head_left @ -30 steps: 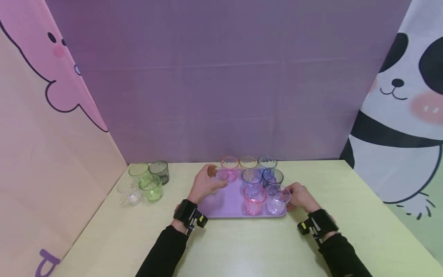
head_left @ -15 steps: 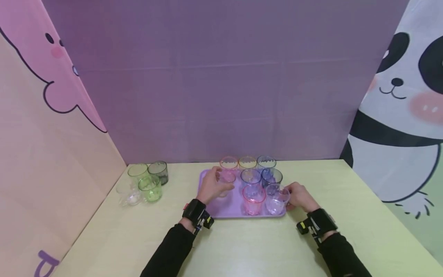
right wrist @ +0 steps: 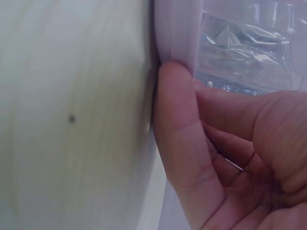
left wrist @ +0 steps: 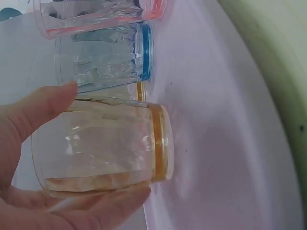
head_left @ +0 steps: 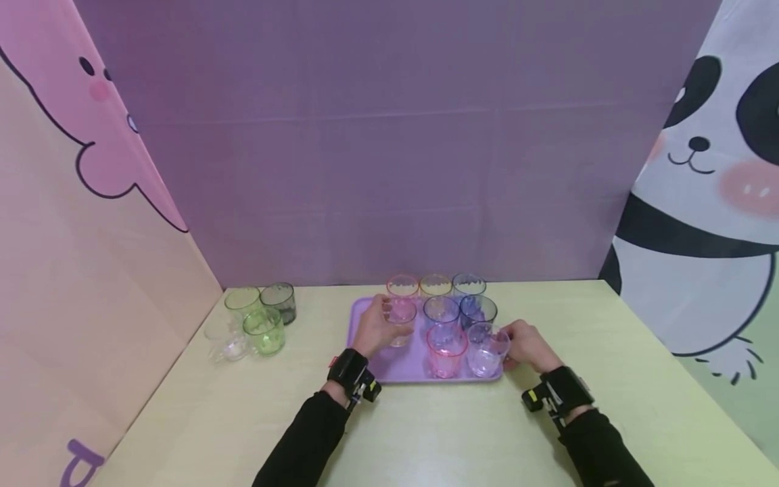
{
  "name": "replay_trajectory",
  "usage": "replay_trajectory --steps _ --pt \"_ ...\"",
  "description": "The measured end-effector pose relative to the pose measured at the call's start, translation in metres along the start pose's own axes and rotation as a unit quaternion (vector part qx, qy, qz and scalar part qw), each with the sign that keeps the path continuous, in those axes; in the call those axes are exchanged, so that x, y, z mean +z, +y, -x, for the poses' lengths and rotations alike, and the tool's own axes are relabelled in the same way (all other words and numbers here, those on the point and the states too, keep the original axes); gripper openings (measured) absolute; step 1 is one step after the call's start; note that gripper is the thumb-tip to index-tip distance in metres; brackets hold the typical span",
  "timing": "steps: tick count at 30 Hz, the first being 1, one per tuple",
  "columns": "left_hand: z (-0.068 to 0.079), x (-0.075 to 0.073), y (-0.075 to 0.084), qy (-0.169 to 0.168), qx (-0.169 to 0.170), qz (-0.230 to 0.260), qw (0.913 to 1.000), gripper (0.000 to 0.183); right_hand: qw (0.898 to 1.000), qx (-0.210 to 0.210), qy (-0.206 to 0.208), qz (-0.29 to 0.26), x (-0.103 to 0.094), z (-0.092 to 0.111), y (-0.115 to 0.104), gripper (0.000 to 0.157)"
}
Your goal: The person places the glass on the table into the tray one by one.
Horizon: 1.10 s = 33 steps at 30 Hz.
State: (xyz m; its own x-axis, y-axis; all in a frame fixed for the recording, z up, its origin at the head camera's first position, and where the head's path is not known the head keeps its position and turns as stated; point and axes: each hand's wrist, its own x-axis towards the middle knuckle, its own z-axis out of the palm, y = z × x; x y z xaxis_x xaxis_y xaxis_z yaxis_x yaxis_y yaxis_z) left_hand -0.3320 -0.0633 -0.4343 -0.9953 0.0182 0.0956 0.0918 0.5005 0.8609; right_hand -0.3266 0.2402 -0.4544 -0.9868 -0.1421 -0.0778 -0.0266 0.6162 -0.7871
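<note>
My left hand (head_left: 374,328) holds a clear tumbler (left wrist: 105,143) with an amber band round its base. Thumb on one side and fingers on the other, it keeps the tumbler upright over the left part of the purple tray (head_left: 389,370). The base is close over the tray surface in the left wrist view. At the tray's right edge, my right hand (head_left: 529,346) pinches the rim (right wrist: 177,33), right beside a clear tumbler (head_left: 489,355). A red-rimmed tumbler (head_left: 447,355) stands to the left of that one.
Behind these on the tray stand a pink tumbler (head_left: 403,287), a yellow-rimmed one (head_left: 435,287), and several blue or purple ones (head_left: 478,312). On the table's left are green tumblers (head_left: 264,331), a dark grey one (head_left: 280,304) and clear glassware (head_left: 234,346).
My left hand has moved right and slightly down with the tumbler, from the tray's left edge to further over the tray. The right hand stays at the tray's right edge.
</note>
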Motion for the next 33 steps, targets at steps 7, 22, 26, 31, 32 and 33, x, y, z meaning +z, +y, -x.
replay_trajectory --steps 7,22,26,31,32,33 --pt "-0.0040 0.0038 -0.0001 0.001 0.034 -0.010 0.9994 0.082 1.000 0.002 0.001 0.002 0.0014 0.0002 -0.0002 0.005" --pt "-0.0034 0.0065 0.0026 0.004 0.003 -0.011 0.9999 0.089 1.000 0.004 0.005 0.002 0.0013 0.0003 0.0008 0.004" --pt "-0.0028 0.0049 0.0028 -0.001 0.012 -0.012 0.9999 0.097 1.000 -0.001 0.007 0.003 0.0011 0.0006 0.0004 0.004" --pt "0.0015 0.0004 0.0002 -0.008 0.029 -0.025 0.9992 0.094 1.000 -0.004 0.008 0.006 0.0008 0.0007 0.0001 0.004" --pt "0.0025 -0.0010 -0.0008 -0.011 0.032 -0.030 0.9990 0.092 1.000 -0.004 0.007 0.007 0.0008 0.0007 0.0002 0.005" --pt "0.0037 -0.0026 -0.0013 -0.012 0.035 -0.037 0.9986 0.091 1.000 -0.002 0.007 0.007 0.0006 0.0009 0.0001 0.005"
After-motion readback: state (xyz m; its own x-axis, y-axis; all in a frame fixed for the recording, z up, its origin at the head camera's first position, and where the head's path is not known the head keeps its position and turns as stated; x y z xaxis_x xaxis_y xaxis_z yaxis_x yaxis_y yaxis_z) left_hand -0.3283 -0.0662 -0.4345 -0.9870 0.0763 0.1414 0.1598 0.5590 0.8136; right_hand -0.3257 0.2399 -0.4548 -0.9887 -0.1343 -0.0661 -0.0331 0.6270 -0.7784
